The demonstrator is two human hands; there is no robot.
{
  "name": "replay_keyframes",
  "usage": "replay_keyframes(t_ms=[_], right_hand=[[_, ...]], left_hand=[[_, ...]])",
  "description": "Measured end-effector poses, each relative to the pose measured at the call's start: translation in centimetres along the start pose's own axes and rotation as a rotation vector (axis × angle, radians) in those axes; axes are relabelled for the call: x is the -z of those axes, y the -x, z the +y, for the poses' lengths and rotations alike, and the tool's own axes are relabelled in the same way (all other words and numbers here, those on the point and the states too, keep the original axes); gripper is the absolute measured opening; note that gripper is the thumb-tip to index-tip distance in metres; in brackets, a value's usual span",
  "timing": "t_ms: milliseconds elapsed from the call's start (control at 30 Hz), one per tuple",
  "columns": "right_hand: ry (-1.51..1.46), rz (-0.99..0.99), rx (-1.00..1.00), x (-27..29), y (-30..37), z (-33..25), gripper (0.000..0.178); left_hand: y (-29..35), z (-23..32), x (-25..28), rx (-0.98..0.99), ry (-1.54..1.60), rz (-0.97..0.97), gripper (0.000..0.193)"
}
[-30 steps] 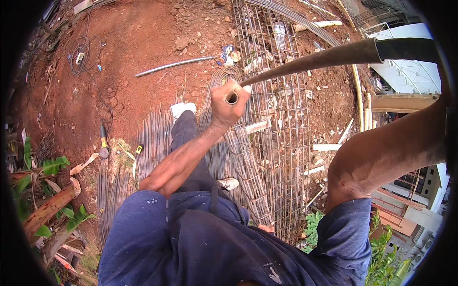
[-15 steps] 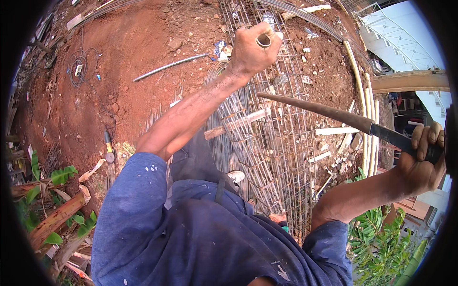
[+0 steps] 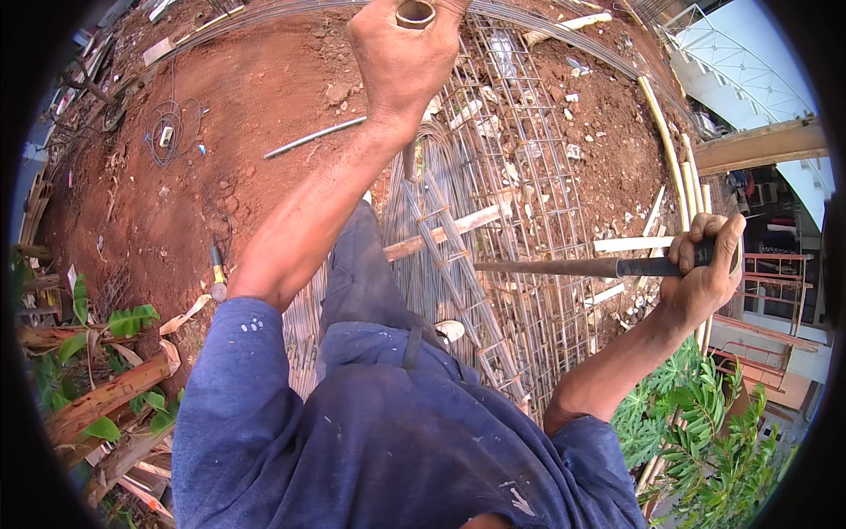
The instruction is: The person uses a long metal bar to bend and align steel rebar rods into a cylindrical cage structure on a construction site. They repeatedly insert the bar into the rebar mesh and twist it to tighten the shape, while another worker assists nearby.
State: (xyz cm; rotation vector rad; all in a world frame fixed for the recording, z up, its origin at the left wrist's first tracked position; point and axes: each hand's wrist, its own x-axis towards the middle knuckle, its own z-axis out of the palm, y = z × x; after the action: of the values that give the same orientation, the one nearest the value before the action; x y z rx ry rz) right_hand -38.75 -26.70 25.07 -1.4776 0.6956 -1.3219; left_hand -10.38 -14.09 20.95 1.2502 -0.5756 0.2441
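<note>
My left hand is closed round an upright hollow pipe, whose open round end shows at the top of the fist. A short dark length of it sticks out below the wrist. My right hand grips a long brownish metal pipe by its black sleeve. This pipe lies nearly level in view, its far end over the rebar cage. Whether the two pipes join cannot be seen. Below my arms lies a bundle of thin steel rods, with a wooden strip across it.
Red soil with a grey rod and a coiled cable lies to the left. A yellow-black tool rests by cut banana stems. Wooden poles and leafy plants stand at the right.
My left hand has moved left and toward the top of the view with its pipe. My right hand has come inward and higher, and its pipe has swung from slanted to nearly level.
</note>
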Motion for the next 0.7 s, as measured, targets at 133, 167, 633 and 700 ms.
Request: replay_keyframes(t_ms=[133, 167, 633, 700], right_hand=[[-0.086, -0.044, -0.023, 0.6, 1.4, 1.8, 0.036], [-0.122, -0.041, -0.033, 0.8, 1.7, 2.2, 0.036], [-0.105, -0.069, -0.050, 2.8, 5.5, 5.1, 0.037], [-0.110, -0.094, -0.042, 3.0, 5.6, 5.4, 0.037]], left_hand=[[0.9, -1.2, -0.3, -0.170, -0.069, 0.159, 0.038], [1.3, -1.9, -0.3, -0.161, -0.104, 0.178, 0.039], [1.4, -5.9, -0.6, -0.013, -0.257, 0.374, 0.044], [1.1, -6.0, -0.6, -0.037, -0.302, 0.366, 0.045]])
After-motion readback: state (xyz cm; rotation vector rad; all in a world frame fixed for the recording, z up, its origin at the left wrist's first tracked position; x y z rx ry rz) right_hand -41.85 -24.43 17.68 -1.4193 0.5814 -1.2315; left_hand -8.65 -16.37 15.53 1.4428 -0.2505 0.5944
